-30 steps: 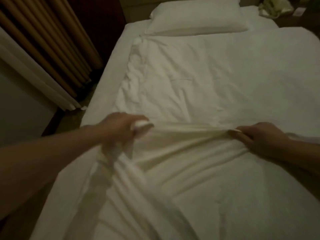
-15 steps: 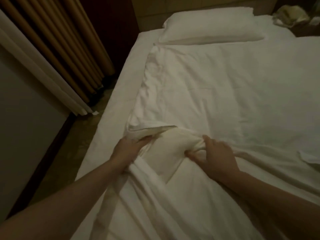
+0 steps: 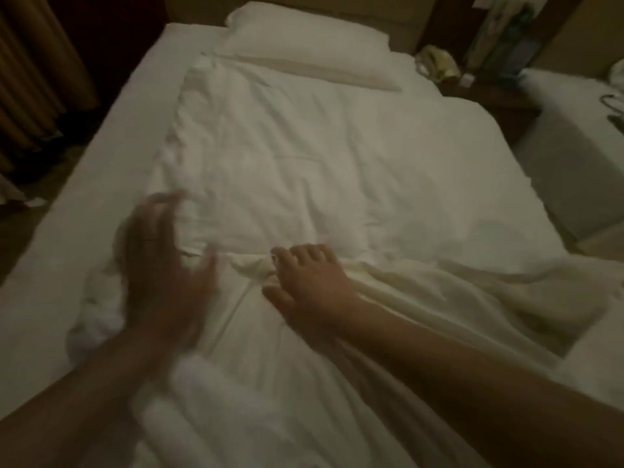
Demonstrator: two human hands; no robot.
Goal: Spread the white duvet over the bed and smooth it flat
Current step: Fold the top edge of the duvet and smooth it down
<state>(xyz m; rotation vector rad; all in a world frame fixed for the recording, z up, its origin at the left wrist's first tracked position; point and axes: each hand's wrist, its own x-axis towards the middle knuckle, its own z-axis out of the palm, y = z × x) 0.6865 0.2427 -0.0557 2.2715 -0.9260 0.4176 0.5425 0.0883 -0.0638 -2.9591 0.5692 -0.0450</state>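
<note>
- The bed (image 3: 84,197) runs from lower frame up to the pillow (image 3: 304,42).
- White duvet (image 3: 320,157) lies flat up top but bunched in a crosswise ridge mid-frame, right at both hands.
- Right hand (image 3: 310,285) is nearer, fingers pinching that ridge.
- Left hand (image 3: 162,265) is blurry, fingers spread, holding nothing.

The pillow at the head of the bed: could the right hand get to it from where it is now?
Probably not without leaning in. The right hand rests on the duvet with the arm stretched out, and the pillow lies beyond it. Nothing blocks the way.
</note>
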